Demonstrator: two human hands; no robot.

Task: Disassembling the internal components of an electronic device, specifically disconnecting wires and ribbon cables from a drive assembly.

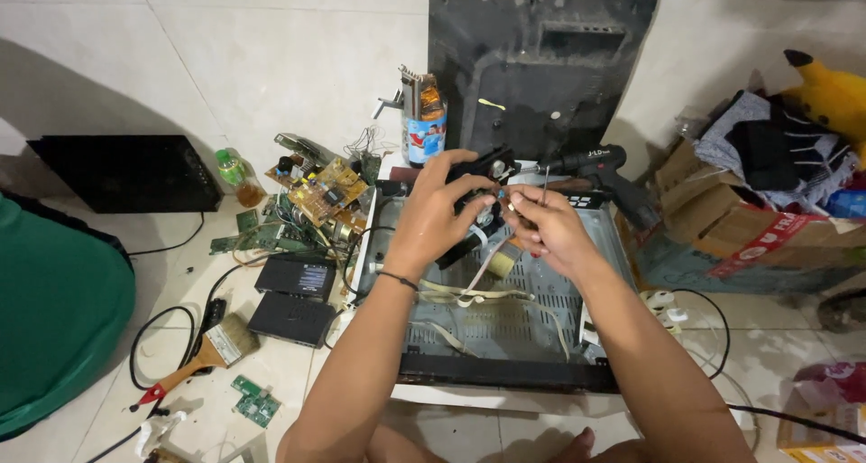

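Note:
My left hand (439, 206) grips a small black device (483, 170) held above an opened grey metal chassis (541, 291). My right hand (550, 228) is closed beside it, pinching a small part at the device's right side, with a thin screwdriver shaft (545, 181) sticking up between its fingers. Flat white ribbon cables (474, 293) trail from under the hands onto the chassis floor. A roll of tape (503, 260) lies just below the hands.
A black back cover (541, 57) leans on the wall behind; a cordless drill (606, 167) lies at right. Circuit boards (325, 190), black boxes (293, 296), a paintbrush (212, 353) and cables lie left. Cardboard boxes with clothes (749, 210) stand right; a green tub (54, 310) far left.

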